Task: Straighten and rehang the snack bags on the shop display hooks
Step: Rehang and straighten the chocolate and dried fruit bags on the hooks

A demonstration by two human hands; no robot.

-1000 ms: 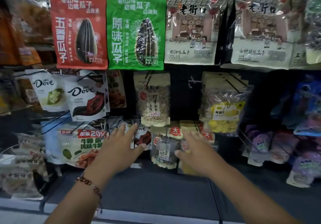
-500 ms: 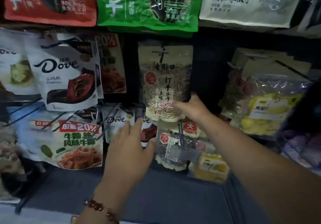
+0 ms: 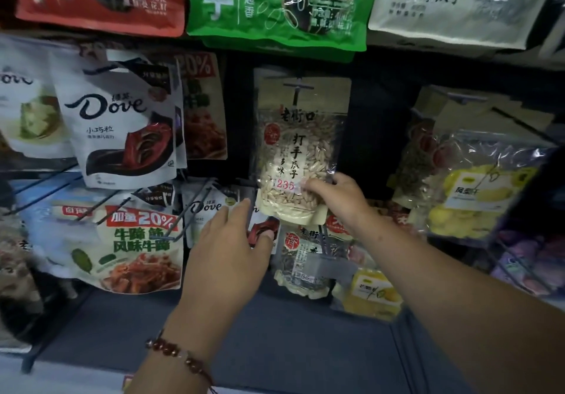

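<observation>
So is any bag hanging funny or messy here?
Yes. The Dove bag hangs tilted, overlapping the red-topped bag behind it. The lower Dove bag is tucked crooked beneath it, under the left hand. The seed bag gripped by the right hand looks fairly straight.

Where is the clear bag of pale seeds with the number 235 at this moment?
In the head view the clear seed bag hangs at centre, under the green bag, right of the Dove bag. The right hand pinches its lower right corner.
</observation>
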